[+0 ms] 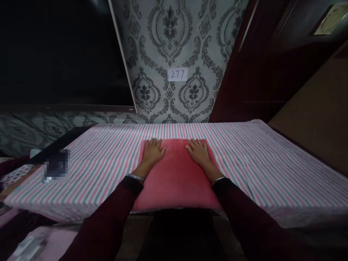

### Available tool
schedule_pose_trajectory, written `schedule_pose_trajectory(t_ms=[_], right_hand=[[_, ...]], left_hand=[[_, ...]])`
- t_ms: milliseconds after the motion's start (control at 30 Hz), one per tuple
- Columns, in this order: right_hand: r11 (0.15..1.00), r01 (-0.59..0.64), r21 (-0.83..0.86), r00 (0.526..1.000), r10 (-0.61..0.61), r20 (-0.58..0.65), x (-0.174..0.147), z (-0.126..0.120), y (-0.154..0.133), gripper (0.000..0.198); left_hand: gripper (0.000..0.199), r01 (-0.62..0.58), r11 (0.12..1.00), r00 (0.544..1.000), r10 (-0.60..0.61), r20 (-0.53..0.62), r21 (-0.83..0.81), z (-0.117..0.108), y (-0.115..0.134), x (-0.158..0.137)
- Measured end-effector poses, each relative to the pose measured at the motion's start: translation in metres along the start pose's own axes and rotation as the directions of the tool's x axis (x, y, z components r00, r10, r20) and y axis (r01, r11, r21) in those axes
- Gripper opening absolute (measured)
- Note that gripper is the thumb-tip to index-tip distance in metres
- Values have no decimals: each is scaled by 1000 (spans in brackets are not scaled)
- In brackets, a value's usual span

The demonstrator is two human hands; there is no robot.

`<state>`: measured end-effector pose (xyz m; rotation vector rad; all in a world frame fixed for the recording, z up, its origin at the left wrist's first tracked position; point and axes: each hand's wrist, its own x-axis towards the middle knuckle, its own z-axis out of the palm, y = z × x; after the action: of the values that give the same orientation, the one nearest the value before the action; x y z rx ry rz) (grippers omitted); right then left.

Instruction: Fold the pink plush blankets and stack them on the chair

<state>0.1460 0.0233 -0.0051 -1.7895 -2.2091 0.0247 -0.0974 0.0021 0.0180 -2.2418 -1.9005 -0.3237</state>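
A red, soft-looking cushion or folded plush cloth (176, 177) lies flat on the striped tablecloth (108, 145), its near side at the table's front edge. I cannot tell which of the two it is. My left hand (154, 150) rests palm down on its far left corner, fingers stretched out and pointing away from me. On the far right part lies my right hand (199, 151), also flat, with its fingers apart. Neither hand grips anything. Both wrists carry bangles, and dark maroon sleeves cover the forearms.
Behind the table is a patterned wall with a paper label (177, 74) reading 277. A large dark screen (59, 54) hangs at the left. A dark red door (261, 65) stands at the right. A blurred-out dark item (56, 165) is on the table's left side.
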Motion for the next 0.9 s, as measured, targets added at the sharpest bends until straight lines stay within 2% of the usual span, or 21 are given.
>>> schedule_pose_trajectory(t_ms=[100, 200, 267, 300, 367, 400, 467, 533, 600, 700, 900], right_hand=[[1000, -5, -3, 1000, 5, 19, 0, -3, -2, 56], [1000, -7, 8, 996, 7, 90, 0, -12, 6, 57], [998, -56, 4, 989, 55, 136, -5, -22, 16, 58], [995, -96, -5, 985, 96, 144, -9, -27, 22, 58], [986, -168, -22, 975, 170, 141, -25, -35, 30, 59], [984, -174, -25, 976, 176, 129, -35, -38, 31, 60], [994, -111, -19, 989, 112, 91, -59, -39, 29, 61], [1000, -11, -15, 998, 12, 54, -82, -34, 20, 62], [999, 38, -25, 998, -37, 50, -99, -26, 11, 62], [999, 37, -36, 997, -35, 68, -111, -16, 4, 62], [999, 33, -9, 997, -33, 73, -109, -13, 6, 62]], left_hand=[[64, 64, 998, 998, -64, 0, 12, -3, -3, -1], [67, 99, 995, 987, -95, 132, -23, -9, -20, -1], [68, 190, 982, 964, -183, 194, -19, -17, -36, -3], [69, 252, 968, 950, -247, 189, 2, -23, -44, -6], [69, 331, 943, 937, -334, 103, 39, -33, -53, -17], [70, 326, 944, 943, -328, 53, 40, -38, -53, -25], [71, 213, 977, 977, -213, -8, 2, -42, -45, -42], [71, 45, 997, 999, -44, 18, -55, -40, -28, -62], [68, -45, 994, 993, 55, 103, -97, -32, -12, -80], [68, -39, 992, 973, 64, 221, -120, -19, -2, -95], [69, -32, 985, 959, 78, 272, -170, -15, -10, -92]])
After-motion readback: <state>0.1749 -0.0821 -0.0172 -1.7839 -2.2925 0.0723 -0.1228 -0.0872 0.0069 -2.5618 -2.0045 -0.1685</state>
